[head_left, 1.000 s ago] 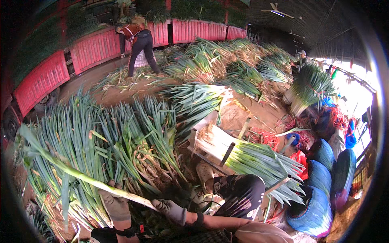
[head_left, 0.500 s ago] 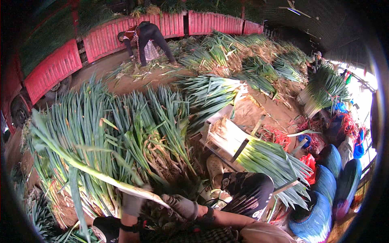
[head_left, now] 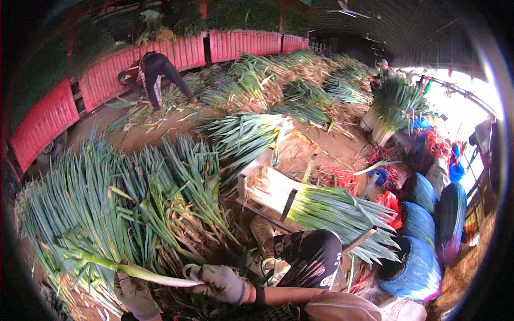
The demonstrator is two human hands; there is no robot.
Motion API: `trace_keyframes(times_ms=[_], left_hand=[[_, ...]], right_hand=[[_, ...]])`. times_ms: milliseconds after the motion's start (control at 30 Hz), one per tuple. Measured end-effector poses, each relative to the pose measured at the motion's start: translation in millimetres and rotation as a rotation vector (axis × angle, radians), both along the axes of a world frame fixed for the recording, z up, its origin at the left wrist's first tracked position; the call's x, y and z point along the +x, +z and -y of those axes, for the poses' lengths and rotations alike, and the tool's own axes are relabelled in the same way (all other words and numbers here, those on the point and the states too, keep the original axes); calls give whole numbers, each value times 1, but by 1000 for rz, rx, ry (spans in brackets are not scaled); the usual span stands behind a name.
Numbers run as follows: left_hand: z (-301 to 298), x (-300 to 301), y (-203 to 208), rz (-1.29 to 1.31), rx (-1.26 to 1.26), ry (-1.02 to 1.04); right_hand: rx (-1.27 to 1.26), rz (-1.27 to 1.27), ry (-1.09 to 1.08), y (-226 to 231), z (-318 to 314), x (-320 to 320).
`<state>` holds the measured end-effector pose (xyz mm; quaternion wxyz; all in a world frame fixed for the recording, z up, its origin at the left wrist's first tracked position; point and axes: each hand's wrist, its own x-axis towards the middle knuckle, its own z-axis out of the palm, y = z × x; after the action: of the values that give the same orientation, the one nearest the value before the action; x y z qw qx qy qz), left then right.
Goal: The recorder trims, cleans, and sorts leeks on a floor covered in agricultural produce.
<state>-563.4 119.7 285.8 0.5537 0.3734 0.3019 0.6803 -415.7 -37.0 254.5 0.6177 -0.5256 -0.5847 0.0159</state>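
Observation:
A single long green onion (head_left: 160, 277) lies across in front of me, its leaves to the left and its white end to the right. My left hand (head_left: 135, 295), in a grey glove, is closed round the stalk where green turns to white. At the white end, the gloved fingers of my right hand (head_left: 222, 283) are closed, and a pale loop of outer layer stands up beside them. Just beyond my hands, a dense row of upright green onions (head_left: 101, 198) fills the left. To the right, a metal rack (head_left: 289, 205) holds a thick bundle of trimmed green onions (head_left: 332, 206), white ends facing left.
Tied bundles in blue wrapping (head_left: 412, 273) stand at the right, near red strings (head_left: 342, 179) and a red plastic bag (head_left: 390, 206). Onion heaps (head_left: 241, 96) cover the ground behind. A person (head_left: 155, 75) bends by a red truck side (head_left: 107, 80); another is farther right.
The onion's leafy end has dropped, and my left hand has moved left along the stalk. A pale loop now shows at my right fingers. My view has turned slightly right.

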Motion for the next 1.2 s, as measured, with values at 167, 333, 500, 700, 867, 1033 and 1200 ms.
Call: trace_keyframes(times_ms=[167,333,500,700,867,1033,1200], left_hand=[[-9,-2,0,-99,23,-355],[-13,2,9,-10,102,-462],[-13,10,6,36,64,-337],[-10,27,3,-126,84,-305],[4,57,11,-211,115,-353],[8,65,16,-237,115,-398],[21,80,18,-228,109,-475]], right_hand=[[-81,156,-50,-7,5,3],[-122,536,-248,-26,-3,13],[-334,342,-226,-48,-15,9],[-723,-3,222,-62,-18,10],[-524,413,-281,-118,-34,25],[-677,412,-207,-58,2,24],[-328,213,-247,-32,33,19]])
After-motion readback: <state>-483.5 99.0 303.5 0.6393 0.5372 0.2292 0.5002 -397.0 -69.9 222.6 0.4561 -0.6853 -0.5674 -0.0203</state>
